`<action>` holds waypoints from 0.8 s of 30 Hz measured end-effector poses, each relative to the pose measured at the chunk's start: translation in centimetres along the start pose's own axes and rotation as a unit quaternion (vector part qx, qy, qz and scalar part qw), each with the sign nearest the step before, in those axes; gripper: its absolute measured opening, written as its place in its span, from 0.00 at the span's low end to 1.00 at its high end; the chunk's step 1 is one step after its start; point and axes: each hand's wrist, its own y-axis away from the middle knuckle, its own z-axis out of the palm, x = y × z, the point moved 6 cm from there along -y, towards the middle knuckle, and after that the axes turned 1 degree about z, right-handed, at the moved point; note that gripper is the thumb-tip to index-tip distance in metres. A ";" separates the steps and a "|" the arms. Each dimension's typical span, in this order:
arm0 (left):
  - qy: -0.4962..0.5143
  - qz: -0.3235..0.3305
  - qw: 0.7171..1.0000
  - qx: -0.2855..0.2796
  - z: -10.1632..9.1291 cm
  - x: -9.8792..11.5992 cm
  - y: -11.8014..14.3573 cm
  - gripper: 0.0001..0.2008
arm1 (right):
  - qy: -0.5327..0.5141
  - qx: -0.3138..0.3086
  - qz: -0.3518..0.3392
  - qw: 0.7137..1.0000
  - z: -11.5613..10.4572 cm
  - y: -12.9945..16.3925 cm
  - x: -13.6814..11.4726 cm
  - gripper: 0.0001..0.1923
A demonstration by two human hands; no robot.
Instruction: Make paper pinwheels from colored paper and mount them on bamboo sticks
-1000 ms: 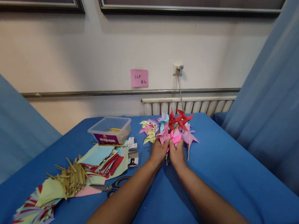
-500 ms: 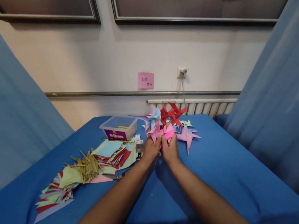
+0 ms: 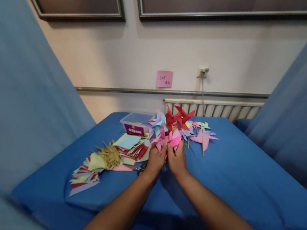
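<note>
Both hands hold a bunch of paper pinwheels (image 3: 171, 129) by their sticks, above the middle of the blue table (image 3: 231, 179). The left hand (image 3: 156, 160) and the right hand (image 3: 176, 161) touch each other, with their fingers closed around the sticks. The sticks stand almost straight up, and the pinwheels fan out on top. A red one and a pink one face the person. The bunch looks the same as a moment ago, and the hands grip it just as before. Mostly the head has turned, so everything sits more to the right in the view.

Just behind the bunch, more pinwheels (image 3: 204, 135) lie flat near the far edge. A clear plastic box (image 3: 135, 125) sits by the far left edge. Cut paper squares (image 3: 130, 147) and a pile of short sticks (image 3: 109, 154) lie toward the left edge. Scissors (image 3: 138, 168) rest just left of the left hand. A pink note (image 3: 164, 79) is stuck on the wall behind.
</note>
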 end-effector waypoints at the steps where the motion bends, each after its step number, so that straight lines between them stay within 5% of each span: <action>1: -0.018 0.016 1.000 0.004 -1.1 0.8 0.6 0.17 | -0.004 -0.012 -0.011 1.000 0.5 0.6 -0.9 0.15; 7: -0.083 0.054 0.990 0.096 -10.4 4.1 5.2 0.15 | -0.026 -0.091 -0.070 0.993 5.4 6.2 -6.5 0.17; 13: -0.157 0.057 0.965 0.203 -21.7 4.7 12.5 0.16 | -0.095 -0.200 -0.130 0.967 12.0 15.2 -11.6 0.20; 19: -0.173 -0.006 0.928 0.330 -31.8 2.6 21.7 0.21 | -0.147 -0.353 -0.133 0.915 18.7 25.6 -14.0 0.13; 24: -0.216 -0.115 0.886 0.393 -36.8 -1.3 28.2 0.19 | -0.067 -0.461 -0.082 0.881 23.3 33.9 -11.1 0.13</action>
